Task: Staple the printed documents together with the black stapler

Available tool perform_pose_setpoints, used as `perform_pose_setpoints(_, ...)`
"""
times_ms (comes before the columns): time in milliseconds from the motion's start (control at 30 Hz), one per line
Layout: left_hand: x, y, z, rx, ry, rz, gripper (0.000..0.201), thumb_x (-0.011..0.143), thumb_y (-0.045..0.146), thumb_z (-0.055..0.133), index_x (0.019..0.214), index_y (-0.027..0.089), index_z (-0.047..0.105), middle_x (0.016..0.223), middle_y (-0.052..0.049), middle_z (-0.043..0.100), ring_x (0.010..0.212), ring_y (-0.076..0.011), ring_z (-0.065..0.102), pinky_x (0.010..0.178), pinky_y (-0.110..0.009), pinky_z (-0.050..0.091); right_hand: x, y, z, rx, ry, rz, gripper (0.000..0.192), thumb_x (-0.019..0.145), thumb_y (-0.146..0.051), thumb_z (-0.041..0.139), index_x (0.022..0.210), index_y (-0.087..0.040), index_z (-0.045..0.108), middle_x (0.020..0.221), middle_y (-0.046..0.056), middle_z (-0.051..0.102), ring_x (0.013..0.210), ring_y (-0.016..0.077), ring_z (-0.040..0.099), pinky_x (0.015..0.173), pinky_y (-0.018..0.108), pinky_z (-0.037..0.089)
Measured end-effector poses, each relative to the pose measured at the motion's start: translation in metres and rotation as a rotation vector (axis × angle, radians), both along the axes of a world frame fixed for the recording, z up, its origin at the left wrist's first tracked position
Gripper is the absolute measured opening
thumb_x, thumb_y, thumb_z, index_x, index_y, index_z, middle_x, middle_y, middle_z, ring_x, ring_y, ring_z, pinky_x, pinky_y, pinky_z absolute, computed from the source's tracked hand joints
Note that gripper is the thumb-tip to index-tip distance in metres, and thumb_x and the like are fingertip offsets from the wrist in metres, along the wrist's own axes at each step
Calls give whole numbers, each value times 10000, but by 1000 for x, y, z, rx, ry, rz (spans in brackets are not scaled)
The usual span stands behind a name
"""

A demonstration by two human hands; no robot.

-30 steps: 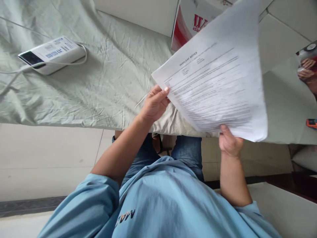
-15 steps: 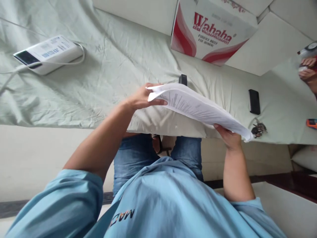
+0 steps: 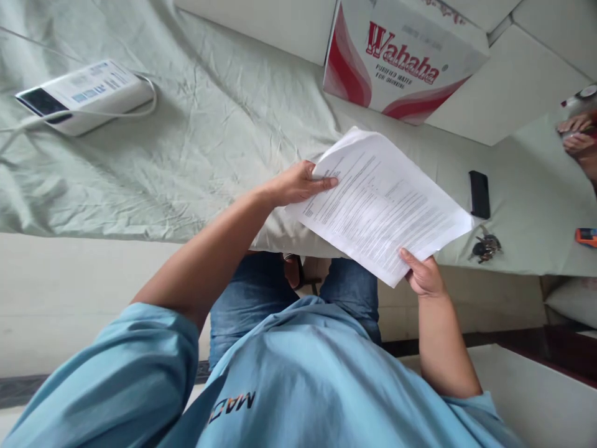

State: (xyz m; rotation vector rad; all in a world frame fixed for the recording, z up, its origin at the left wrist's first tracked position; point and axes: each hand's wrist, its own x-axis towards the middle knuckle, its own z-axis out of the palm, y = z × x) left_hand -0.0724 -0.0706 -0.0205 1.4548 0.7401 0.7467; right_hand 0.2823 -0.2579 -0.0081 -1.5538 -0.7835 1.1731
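I hold a stack of printed paper sheets point(image 3: 380, 205) over the edge of a bed covered with a pale green sheet point(image 3: 209, 124). My left hand point(image 3: 298, 183) grips the stack's near left corner, thumb on top. My right hand point(image 3: 422, 274) pinches the lower right edge from below. The printed side faces up, tilted toward me.
A white power bank with a cable point(image 3: 81, 93) lies at the far left. A red and white Wahaha carton point(image 3: 401, 56) stands behind the papers. A black phone point(image 3: 479, 193), a bunch of keys point(image 3: 485, 247) and an orange object point(image 3: 586, 236) lie at right. Another person's hands point(image 3: 576, 134) show at the right edge.
The papers were raised upright a second ago, then swung down almost flat, and now lie lower and tilted with the text facing up. Both hands kept hold.
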Motion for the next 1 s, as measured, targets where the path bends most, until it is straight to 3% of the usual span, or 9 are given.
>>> perform_pose_setpoints(167, 25, 25, 3, 60, 53, -176, 333, 855, 480, 964, 867, 170, 841, 737, -84, 730, 771, -312, 768, 713, -414, 639, -5, -34, -9, -111, 68, -194, 644, 551, -409, 1104, 1121, -235, 859, 1210, 77, 893, 1335, 369, 790, 1298, 601, 554)
perform_pose_setpoints(300, 45, 38, 13, 155, 64, -83, 442, 886, 563, 921, 712, 194, 752, 603, -15, 601, 584, -176, 612, 607, -326, 498, -17, -59, -10, -178, 70, -332, 636, 566, -380, 1100, 1141, -233, 873, 1235, 73, 894, 1269, 353, 821, 1183, 545, 662)
perform_pose_setpoints(400, 46, 42, 8, 164, -17, 158, 587, 1049, 727, 661, 783, 210, 739, 568, -11, 603, 524, -135, 517, 558, -316, 428, -26, -73, -8, -218, 91, -421, 692, 595, -370, 1094, 1232, -241, 856, 1288, 57, 884, 1272, 314, 821, 1099, 458, 706)
perform_pose_setpoints(533, 32, 58, -24, 264, 45, 716, 645, 1122, 765, 482, 831, 229, 691, 584, 9, 618, 581, -142, 560, 682, -352, 479, -39, -77, -5, -218, 110, -496, 744, 576, -357, 1098, 1267, -243, 849, 1321, 48, 874, 1332, 297, 792, 1118, 408, 685)
perform_pose_setpoints(633, 23, 71, -47, 412, 166, 826, 563, 1130, 735, 482, 930, 254, 697, 805, -27, 739, 758, -193, 664, 812, -402, 524, -47, -73, -3, -234, 105, -538, 745, 549, -365, 1098, 1244, -242, 859, 1282, 42, 885, 1312, 293, 794, 1117, 404, 679)
perform_pose_setpoints(733, 21, 73, -56, 534, 220, 782, 515, 1114, 738, 506, 1015, 276, 711, 1019, -71, 759, 870, -227, 693, 866, -440, 552, -52, -73, -1, -229, 76, -566, 743, 556, -362, 1090, 1251, -236, 858, 1259, 44, 891, 1274, 292, 805, 1114, 418, 676)
perform_pose_setpoints(867, 24, 66, -53, 607, 252, 615, 568, 1088, 784, 531, 1237, 261, 695, 1265, -100, 729, 990, -226, 711, 946, -449, 596, -58, -80, 4, -212, 33, -600, 715, 576, -360, 1074, 1246, -225, 862, 1233, 56, 896, 1217, 297, 822, 1086, 438, 684)
perform_pose_setpoints(1000, 26, 62, -46, 649, 283, 447, 601, 1062, 713, 636, 1491, 292, 640, 1592, -145, 637, 1470, -348, 625, 1216, -506, 521, -64, -83, 9, -166, 23, -616, 690, 595, -364, 1061, 1248, -252, 865, 1284, 43, 886, 1250, 281, 813, 1082, 401, 681)
